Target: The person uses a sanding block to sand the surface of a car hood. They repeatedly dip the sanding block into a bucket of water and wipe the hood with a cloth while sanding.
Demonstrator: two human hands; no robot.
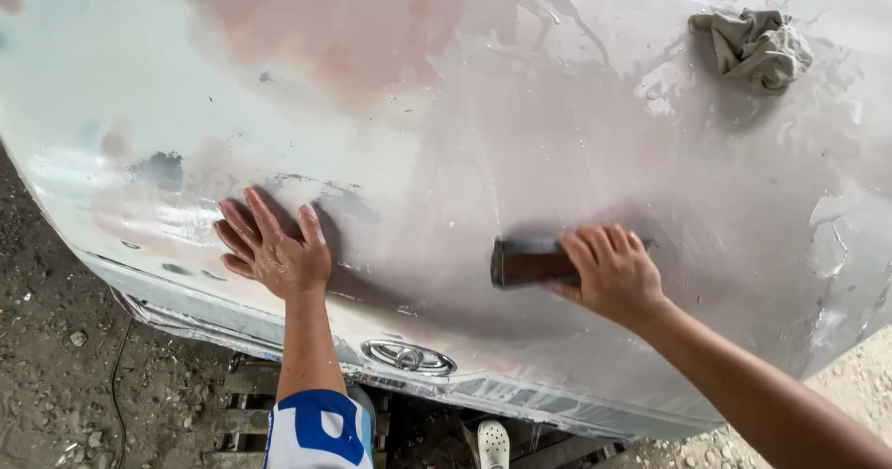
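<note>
Pressing a dark, rectangular sanding block (531, 260) flat against the wet, white-primed car bonnet panel (520, 135), the right hand (613, 272) lies over the block's right end with fingers curled across its top edge; the grip is closed on the block, its left end showing beyond the fingertips. Judged by its shape, the block is probably stiff and light, and likely slippery where the film of water runs; it is best taken across its back, as here. The left hand (274, 246) lies spread and open, palm flat on the panel well to the left, holding nothing. A crumpled grey-beige cloth rag (754, 48) rests on the panel at upper right, well apart from both hands; a chrome oval emblem (409, 358) sits at the panel's lower edge.
</note>
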